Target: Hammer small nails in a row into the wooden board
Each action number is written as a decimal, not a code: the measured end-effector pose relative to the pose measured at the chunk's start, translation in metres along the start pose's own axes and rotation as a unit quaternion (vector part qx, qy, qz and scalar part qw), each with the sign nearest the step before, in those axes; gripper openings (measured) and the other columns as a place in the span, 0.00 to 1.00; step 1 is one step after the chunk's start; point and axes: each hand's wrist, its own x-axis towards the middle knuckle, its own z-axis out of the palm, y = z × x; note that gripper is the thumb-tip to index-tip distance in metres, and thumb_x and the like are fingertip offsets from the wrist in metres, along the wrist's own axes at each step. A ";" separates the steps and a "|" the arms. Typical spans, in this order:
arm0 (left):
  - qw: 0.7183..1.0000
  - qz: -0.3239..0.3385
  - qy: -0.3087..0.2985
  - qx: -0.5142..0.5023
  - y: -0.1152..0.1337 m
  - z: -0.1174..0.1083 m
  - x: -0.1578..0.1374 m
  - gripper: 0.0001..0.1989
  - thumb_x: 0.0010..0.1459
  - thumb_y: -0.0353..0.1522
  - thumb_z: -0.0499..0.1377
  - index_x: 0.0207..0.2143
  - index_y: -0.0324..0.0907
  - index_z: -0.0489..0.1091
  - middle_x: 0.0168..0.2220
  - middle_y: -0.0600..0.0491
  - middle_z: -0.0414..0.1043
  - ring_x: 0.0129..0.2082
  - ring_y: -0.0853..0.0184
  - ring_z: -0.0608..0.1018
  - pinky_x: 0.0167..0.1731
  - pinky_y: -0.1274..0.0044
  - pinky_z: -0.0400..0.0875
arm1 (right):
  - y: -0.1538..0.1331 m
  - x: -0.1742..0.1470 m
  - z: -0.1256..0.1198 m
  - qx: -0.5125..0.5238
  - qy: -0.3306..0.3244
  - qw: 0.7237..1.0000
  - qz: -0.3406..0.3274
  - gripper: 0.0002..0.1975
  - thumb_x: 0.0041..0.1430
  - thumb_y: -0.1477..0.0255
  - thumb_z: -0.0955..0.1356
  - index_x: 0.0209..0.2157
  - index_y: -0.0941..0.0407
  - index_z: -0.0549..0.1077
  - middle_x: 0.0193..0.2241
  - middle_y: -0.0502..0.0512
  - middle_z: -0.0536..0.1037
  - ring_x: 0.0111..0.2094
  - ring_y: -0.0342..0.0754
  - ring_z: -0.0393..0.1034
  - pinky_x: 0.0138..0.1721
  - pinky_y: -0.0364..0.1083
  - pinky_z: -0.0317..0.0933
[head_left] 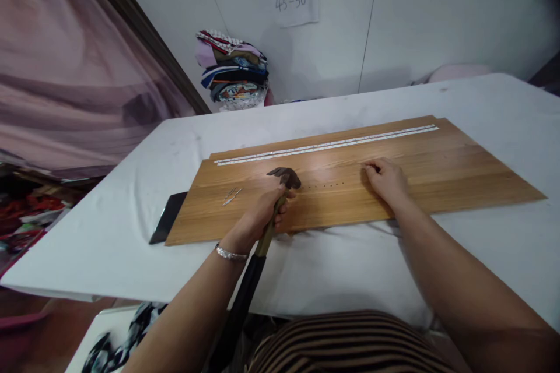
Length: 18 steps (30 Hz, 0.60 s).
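Observation:
My left hand (266, 210) is wrapped round a claw hammer (263, 243), high on its shaft just below the dark metal head. The hammer's black grip slants down toward my body. My right hand (389, 178) rests with curled fingers on a wooden board (464, 166); thumb and fingertips are pressed together, and anything between them is too small to see. Between the hands runs a row of several small dark dots (326, 186) in the wood. A few thin metal pieces, looking like nails (231, 194), lie on the board's left part.
Two white strips with markings (326, 145) lie along the board's far side. A dark flat object (168, 217) sticks out under its left end. The white-covered table (109, 215) meets a wall with paper signs. Folded cloths (236, 70) are stacked behind; a pink curtain hangs left.

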 end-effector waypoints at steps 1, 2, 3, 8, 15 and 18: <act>1.000 0.003 -0.001 -0.001 0.000 0.000 0.000 0.22 0.66 0.50 0.54 0.43 0.41 0.72 0.21 0.60 0.58 0.15 0.76 0.54 0.16 0.79 0.49 | 0.000 0.000 0.000 -0.001 -0.003 1.000 0.001 0.14 0.62 0.69 0.65 0.38 0.52 0.84 0.41 0.60 0.85 0.45 0.58 0.76 0.45 0.53 0.69; 1.000 0.004 -0.001 0.000 0.000 -0.001 0.000 0.22 0.66 0.50 0.54 0.44 0.41 0.72 0.21 0.60 0.58 0.15 0.76 0.54 0.16 0.79 0.49 | 0.000 0.000 -0.001 -0.001 -0.006 1.000 0.001 0.14 0.62 0.69 0.65 0.38 0.53 0.84 0.41 0.60 0.85 0.45 0.58 0.76 0.45 0.53 0.69; 1.000 0.004 -0.001 0.002 0.000 -0.001 0.001 0.22 0.66 0.50 0.54 0.44 0.41 0.72 0.21 0.60 0.58 0.15 0.76 0.54 0.16 0.78 0.49 | 0.000 0.000 -0.001 0.000 -0.008 1.000 0.001 0.14 0.62 0.69 0.65 0.38 0.53 0.84 0.41 0.60 0.85 0.45 0.57 0.76 0.46 0.53 0.69; 1.000 -0.004 0.001 0.013 -0.003 -0.001 0.003 0.21 0.66 0.50 0.55 0.44 0.42 0.72 0.21 0.60 0.59 0.16 0.75 0.55 0.16 0.78 0.49 | -0.001 0.000 -0.001 0.007 -0.010 1.000 -0.005 0.14 0.62 0.70 0.65 0.38 0.52 0.83 0.41 0.60 0.85 0.45 0.57 0.77 0.45 0.52 0.69; 1.000 0.019 -0.009 0.001 -0.005 -0.003 0.006 0.21 0.66 0.50 0.54 0.43 0.42 0.72 0.20 0.60 0.59 0.15 0.75 0.55 0.16 0.78 0.49 | 0.001 0.000 0.002 -0.003 0.006 1.000 -0.005 0.13 0.62 0.69 0.65 0.37 0.52 0.83 0.41 0.59 0.85 0.44 0.58 0.77 0.44 0.52 0.69; 1.000 0.018 -0.009 0.000 -0.002 -0.002 0.004 0.21 0.67 0.50 0.53 0.42 0.42 0.71 0.20 0.60 0.58 0.15 0.75 0.55 0.16 0.79 0.49 | 0.001 0.000 0.002 -0.003 0.001 1.000 -0.008 0.14 0.62 0.69 0.65 0.38 0.53 0.83 0.41 0.60 0.85 0.44 0.58 0.77 0.44 0.53 0.69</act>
